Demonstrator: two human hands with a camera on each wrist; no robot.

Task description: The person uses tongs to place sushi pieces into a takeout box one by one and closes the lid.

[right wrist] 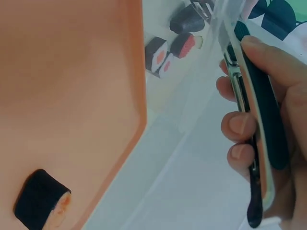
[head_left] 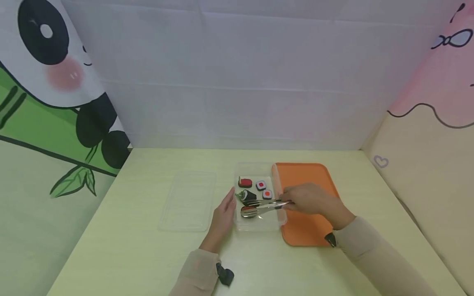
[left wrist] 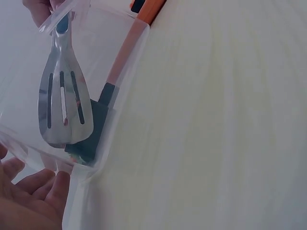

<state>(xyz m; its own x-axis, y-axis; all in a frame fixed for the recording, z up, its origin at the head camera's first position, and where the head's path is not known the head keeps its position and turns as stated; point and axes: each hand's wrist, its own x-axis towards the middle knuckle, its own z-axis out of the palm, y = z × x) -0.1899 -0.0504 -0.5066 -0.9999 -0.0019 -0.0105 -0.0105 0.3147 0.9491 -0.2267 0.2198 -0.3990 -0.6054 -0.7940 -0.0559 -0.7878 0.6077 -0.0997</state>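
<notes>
My right hand (head_left: 307,201) grips metal tongs (left wrist: 64,100) with dark handles, reaching over the right wall of a clear plastic container (head_left: 259,226). The slotted tong heads are low inside the container, over a toy sushi piece with a reddish top that they partly hide. Also inside are a dark cone-shaped hand roll (head_left: 247,195), a red-topped sushi (head_left: 245,182) and two small rolls (head_left: 267,194) with red centres. My left hand (head_left: 223,216) rests along the container's left wall, fingers extended. Whether the tongs pinch the piece, I cannot tell.
An orange tray (head_left: 307,234) lies right of the container, its left edge overlapped by the container wall. On it sits a dark-wrapped sushi roll (right wrist: 41,201), seen in the right wrist view. A clear lid (head_left: 189,201) lies flat to the left.
</notes>
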